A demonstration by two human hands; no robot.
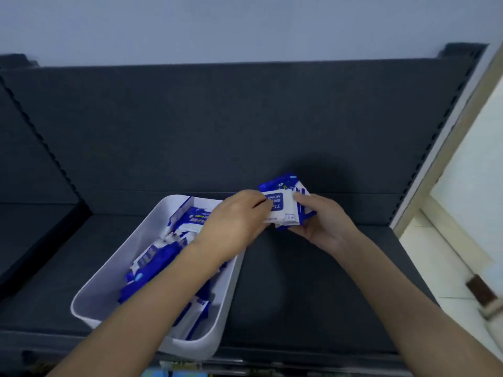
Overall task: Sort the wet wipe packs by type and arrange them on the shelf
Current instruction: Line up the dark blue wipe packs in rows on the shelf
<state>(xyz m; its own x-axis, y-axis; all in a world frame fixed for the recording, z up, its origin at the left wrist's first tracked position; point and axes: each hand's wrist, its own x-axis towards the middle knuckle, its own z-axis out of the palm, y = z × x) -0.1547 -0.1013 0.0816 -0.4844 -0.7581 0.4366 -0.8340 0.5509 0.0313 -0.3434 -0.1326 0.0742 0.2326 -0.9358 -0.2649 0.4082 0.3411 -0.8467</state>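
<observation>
Holding wet wipe packs mid-frame, just above the shelf: left grip pinches the front pack, right grip curls round the bunch. No packs lie arranged on the shelf. The bin, lower left, holds many more, so I judge this an early stage. Front label, upside down, reads "75" and "Alcohol".

A white bin of blue-and-white wipe packs is carried on the left of the dark shelf.
</observation>
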